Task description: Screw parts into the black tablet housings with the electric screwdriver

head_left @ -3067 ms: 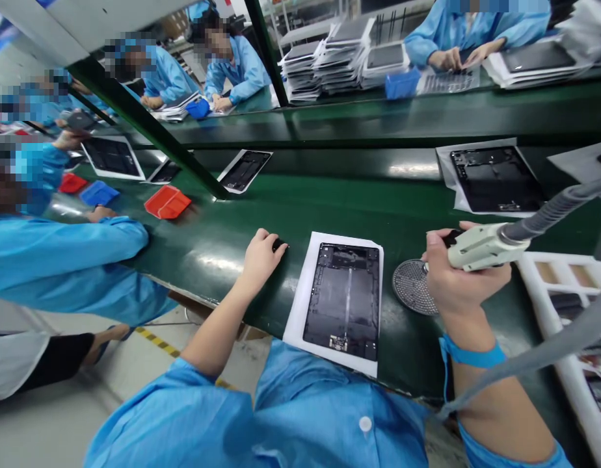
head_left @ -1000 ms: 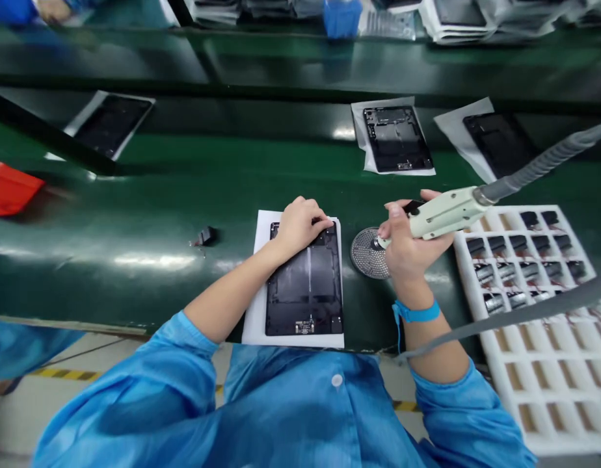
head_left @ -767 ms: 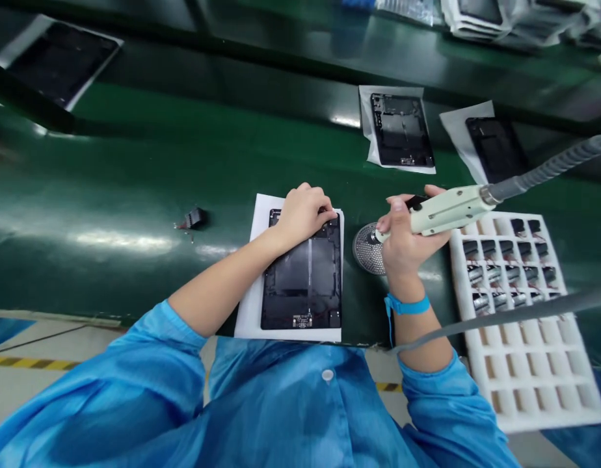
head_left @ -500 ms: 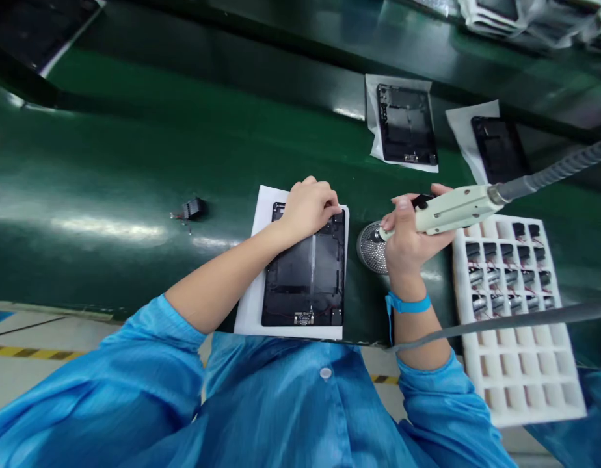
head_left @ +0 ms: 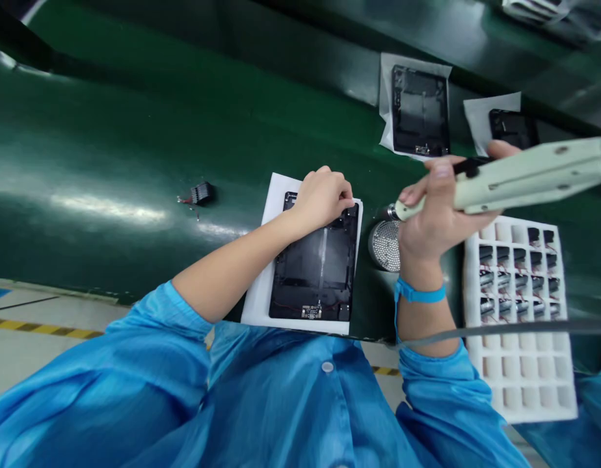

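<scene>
While a person in a blue gown (head_left: 281, 396) leans over the near edge of a long green workbench (head_left: 134, 130), a white foam tray (head_left: 522, 383) lies at the bench's right, its upper rows holding small metal-and-black parts with fine red wires. Toward the far edge, two dark tablet housings lie on white sheets (head_left: 420, 110) (head_left: 512, 129). Directly before the person, a black tablet housing (head_left: 315, 260) lies on its own white sheet (head_left: 261, 292), close to the near edge. The left hand (head_left: 324, 201) sits on the housing's upper edge, fingers curled over it, though whether they grip cannot be told. The right hand (head_left: 440, 208), with a blue wristband (head_left: 420, 294), clenches a cream-coloured power tool (head_left: 520, 175), its metal tip just beside a round perforated metal disc (head_left: 384, 246). A small black connector with red wires (head_left: 201, 193) lies left of the sheet.
</scene>
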Demonstrator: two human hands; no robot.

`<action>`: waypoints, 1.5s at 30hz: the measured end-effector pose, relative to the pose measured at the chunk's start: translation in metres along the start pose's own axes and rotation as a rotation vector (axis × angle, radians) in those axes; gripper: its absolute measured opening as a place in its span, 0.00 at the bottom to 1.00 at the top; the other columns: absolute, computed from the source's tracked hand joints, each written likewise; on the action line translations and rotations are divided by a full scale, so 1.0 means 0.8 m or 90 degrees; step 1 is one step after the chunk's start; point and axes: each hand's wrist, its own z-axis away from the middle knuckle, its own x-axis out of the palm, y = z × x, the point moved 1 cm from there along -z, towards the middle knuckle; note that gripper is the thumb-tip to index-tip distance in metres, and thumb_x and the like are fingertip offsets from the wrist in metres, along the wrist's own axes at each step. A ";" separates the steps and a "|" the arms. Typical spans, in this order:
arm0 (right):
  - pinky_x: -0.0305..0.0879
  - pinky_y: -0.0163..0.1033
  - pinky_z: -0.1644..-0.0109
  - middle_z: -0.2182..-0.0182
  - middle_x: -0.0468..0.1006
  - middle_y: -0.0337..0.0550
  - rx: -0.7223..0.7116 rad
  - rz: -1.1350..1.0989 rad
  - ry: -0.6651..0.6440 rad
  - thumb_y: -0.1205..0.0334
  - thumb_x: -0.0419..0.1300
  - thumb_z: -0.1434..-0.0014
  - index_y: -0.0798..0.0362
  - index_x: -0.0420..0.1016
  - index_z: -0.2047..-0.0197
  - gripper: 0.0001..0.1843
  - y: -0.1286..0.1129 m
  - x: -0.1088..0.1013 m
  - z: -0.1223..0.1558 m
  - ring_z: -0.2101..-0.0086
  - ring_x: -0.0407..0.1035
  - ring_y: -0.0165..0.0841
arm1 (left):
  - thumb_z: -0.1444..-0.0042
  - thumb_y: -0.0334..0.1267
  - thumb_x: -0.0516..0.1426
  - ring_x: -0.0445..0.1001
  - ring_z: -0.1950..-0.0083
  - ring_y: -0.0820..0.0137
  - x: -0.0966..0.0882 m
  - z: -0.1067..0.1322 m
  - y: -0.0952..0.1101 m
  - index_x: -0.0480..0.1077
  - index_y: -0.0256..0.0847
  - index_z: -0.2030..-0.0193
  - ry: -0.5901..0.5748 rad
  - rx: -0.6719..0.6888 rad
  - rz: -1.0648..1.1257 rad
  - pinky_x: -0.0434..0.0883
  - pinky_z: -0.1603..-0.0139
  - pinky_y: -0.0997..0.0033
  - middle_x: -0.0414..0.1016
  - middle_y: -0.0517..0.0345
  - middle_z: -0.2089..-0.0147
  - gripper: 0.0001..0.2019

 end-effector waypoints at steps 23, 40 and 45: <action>0.67 0.35 0.76 0.65 0.77 0.29 0.038 -0.057 -0.042 0.36 0.78 0.33 0.41 0.74 0.38 0.31 0.047 0.045 0.028 0.80 0.64 0.25 | 0.24 0.38 0.69 0.79 0.40 0.48 -0.001 0.006 0.004 0.91 0.46 0.51 -0.002 0.029 -0.014 0.72 0.41 0.50 0.89 0.47 0.52 0.06; 0.66 0.38 0.76 0.62 0.80 0.29 0.054 0.077 0.052 0.40 0.75 0.36 0.42 0.69 0.38 0.31 0.013 -0.054 0.014 0.81 0.58 0.23 | 0.28 0.41 0.72 0.79 0.44 0.52 -0.004 0.002 -0.016 0.92 0.47 0.51 0.003 0.094 0.008 0.73 0.40 0.51 0.90 0.49 0.52 0.04; 0.69 0.39 0.75 0.59 0.83 0.31 0.089 0.085 0.030 0.37 0.75 0.35 0.41 0.69 0.34 0.36 0.013 -0.050 0.020 0.80 0.62 0.25 | 0.27 0.40 0.72 0.79 0.44 0.52 -0.003 0.003 -0.016 0.91 0.47 0.51 0.002 0.094 0.007 0.73 0.39 0.50 0.89 0.49 0.51 0.04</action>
